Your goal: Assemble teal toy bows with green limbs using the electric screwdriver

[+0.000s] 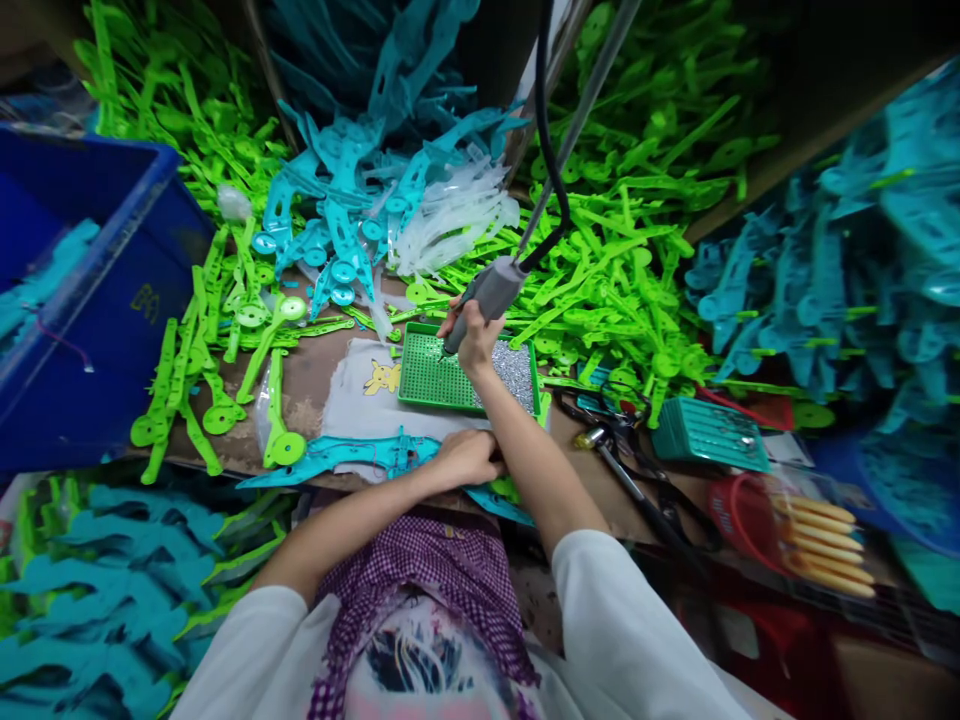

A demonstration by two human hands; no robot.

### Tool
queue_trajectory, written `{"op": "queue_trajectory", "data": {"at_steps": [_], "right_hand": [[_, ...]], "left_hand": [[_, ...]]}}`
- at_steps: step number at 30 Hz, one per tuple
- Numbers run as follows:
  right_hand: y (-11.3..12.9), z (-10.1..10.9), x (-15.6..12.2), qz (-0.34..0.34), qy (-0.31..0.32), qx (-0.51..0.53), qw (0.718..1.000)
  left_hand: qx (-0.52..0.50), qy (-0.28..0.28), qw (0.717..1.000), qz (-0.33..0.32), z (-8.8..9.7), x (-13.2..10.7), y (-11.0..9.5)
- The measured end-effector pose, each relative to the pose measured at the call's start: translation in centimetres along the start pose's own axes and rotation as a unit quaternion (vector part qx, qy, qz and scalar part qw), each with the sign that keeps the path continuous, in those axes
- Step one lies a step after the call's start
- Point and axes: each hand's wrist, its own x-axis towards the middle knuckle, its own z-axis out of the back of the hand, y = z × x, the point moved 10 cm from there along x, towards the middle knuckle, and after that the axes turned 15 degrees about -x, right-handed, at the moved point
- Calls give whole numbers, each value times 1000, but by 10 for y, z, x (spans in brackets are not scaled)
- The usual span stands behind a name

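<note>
My right hand (478,335) is wrapped round a grey electric screwdriver (495,290), which hangs from a black cable and a rod. Its tip points down over the perforated left side of a green tray (427,385); small silvery screws (517,375) fill the tray's right side. Near the bench's front edge my left hand (466,458) rests with curled fingers on a long blue plastic part (375,455), pressing or gripping it. The fingertips and the part's right portion are partly hidden. Under the tray lies a pale cloth (356,385) with a yellow cartoon figure.
Bright green plastic arms (615,270) and blue plastic parts (341,220) are heaped behind the tray. A blue bin (97,290) stands at left. On the right lie a hammer (622,470), a teal basket (709,435) and a pack of yellowish sticks (825,545).
</note>
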Motion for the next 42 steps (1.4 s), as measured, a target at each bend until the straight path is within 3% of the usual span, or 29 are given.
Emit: {"op": "queue_trajectory", "data": {"at_steps": [6,12,15,19,22,24,29,35,42], "right_hand": [[3,0,-2,17,2,48,999],[12,7,3,11,-10,-17,1000],[36,42,3,34,-38,-37,998],[65,122,-16,78,-104,-35,991],[61,178,-32,88,-179,-59,978],[42,197,-34,64,-194,-105,973],[1,208,-25,30,-184,-138,973],[-13,213,-19,45,-188,-45,980],[-16,212,-17,49,-180,-33,982]], "left_hand": [[0,-2,1000,3,0,0,1],[-23,4,1000,0,2,-2,-1],[-34,8,999,-20,2,-3,-5],[-42,-2,999,-29,4,-3,-7],[-39,1,999,-18,4,-3,-7],[-31,2,999,-12,3,-2,-7],[-23,-6,1000,-1,5,-2,-6],[-17,0,1000,4,4,0,-7],[-25,5,1000,15,5,-1,-8]]}}
